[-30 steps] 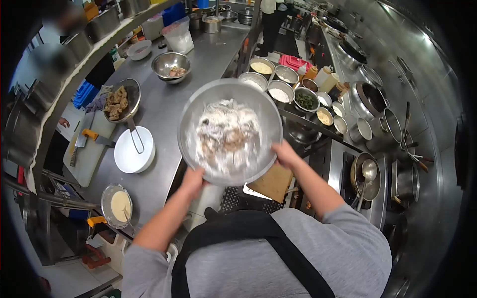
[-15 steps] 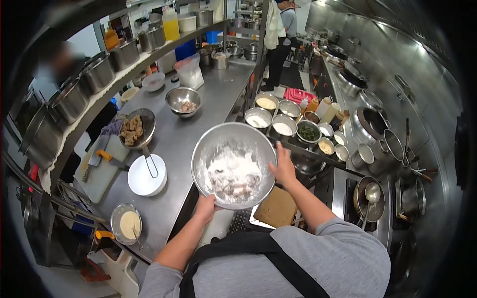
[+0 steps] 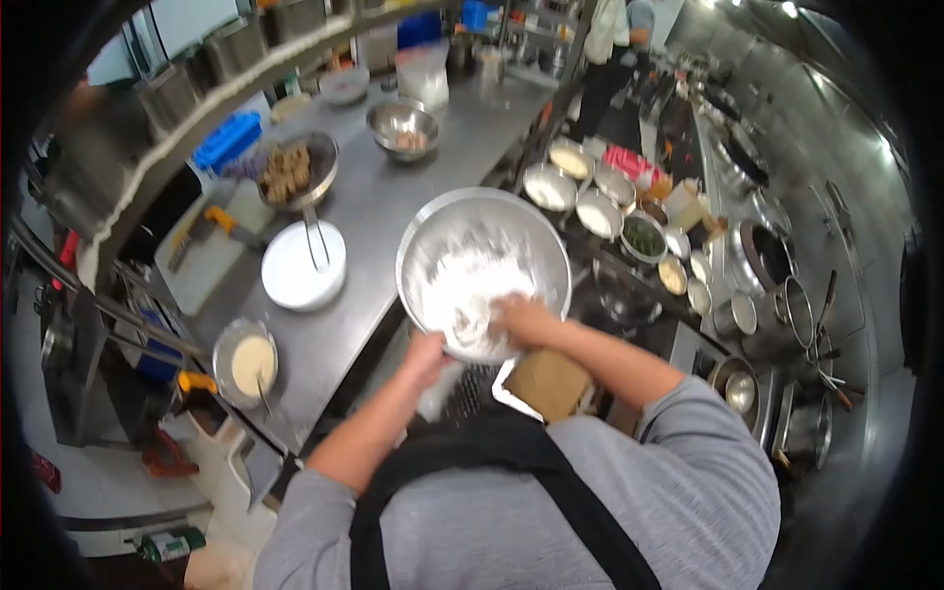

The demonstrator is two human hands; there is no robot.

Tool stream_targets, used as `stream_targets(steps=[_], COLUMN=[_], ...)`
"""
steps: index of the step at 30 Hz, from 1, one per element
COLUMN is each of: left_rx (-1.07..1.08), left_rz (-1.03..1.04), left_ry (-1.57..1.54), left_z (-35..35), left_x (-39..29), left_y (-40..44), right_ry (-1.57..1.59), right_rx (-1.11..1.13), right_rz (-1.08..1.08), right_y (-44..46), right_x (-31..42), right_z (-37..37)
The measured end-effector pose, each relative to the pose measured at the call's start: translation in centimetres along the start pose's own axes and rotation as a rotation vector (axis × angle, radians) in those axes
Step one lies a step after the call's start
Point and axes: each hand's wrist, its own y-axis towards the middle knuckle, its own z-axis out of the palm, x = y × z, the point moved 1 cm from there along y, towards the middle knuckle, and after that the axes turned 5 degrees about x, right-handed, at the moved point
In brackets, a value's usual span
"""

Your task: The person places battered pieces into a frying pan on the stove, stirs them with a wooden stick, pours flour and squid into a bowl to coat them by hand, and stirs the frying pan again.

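A large steel mixing bowl (image 3: 418, 221) holds white flour (image 3: 467, 270) and flour-coated pieces (image 3: 475, 324) too smeared to name. My left hand (image 3: 425, 359) is closed on its near-left rim, thumb on top. Inside the bowl is my right hand (image 3: 523, 321), its fingers down among the floured pieces; motion blur and flour hide whether they grip anything. Left of the bowl, a white bowl (image 3: 303, 280) stands on the steel counter (image 3: 369, 251). Behind it, a strainer (image 3: 320, 187) holds brown chunks (image 3: 286, 173).
A small steel bowl (image 3: 403, 133) and a flour bag (image 3: 423, 77) stand farther back. At left are a cutting board (image 3: 211, 261) with knives and a batter container (image 3: 248, 366). Several ingredient pots (image 3: 598, 212) line the right, beside the stove. A co-worker (image 3: 615, 64) stands beyond.
My right hand has left the bowl's right rim and reached down into the flour. My left hand still holds the rim. The view has shifted, so surroundings appear displaced.
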Motion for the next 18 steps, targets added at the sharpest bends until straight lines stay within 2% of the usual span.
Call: stream_targets(steps=[2,4,7,9,13,15,16,18], left_rx=[0.009,-0.013,-0.044,-0.079,-0.090,-0.093,-0.062,-0.056], left_rz=[-0.030,-0.003,0.085,0.125,0.012,0.002,0.008,0.072], left_ry=[-0.015,0.020,0.179,0.207,0.077,0.003,-0.030,-0.031], left_z=[-1.1,-0.5,0.7,1.8,-0.3,-1.2,-1.4,-1.1], left_x=[0.0,0.1,-0.3,-1.5,-0.8,-0.6,-0.7,-0.6], left_y=[-0.3,-0.6,-1.2,-2.4,-3.7,-4.2,-3.9,-3.2], right_ry=[0.259,0.487,0.434,0.666,0.812,0.708,0.706,0.326], right_rx=[-0.183,-0.305,-0.333,-0.305,-0.216,-0.114,-0.098,-0.194], right_rz=[0.129,0.212,0.282,0.027,-0.030,-0.190,-0.203,-0.359], right_y=[-0.8,3.4,6.6,8.2,2.5,0.1,0.4,1.7], right_x=[-2.0,-2.9,1.1,1.0,-1.2,-1.8,-1.0,0.6], right_z=[-1.1,1.1,-0.4,-0.1,-3.4,-2.7,-1.5,1.7])
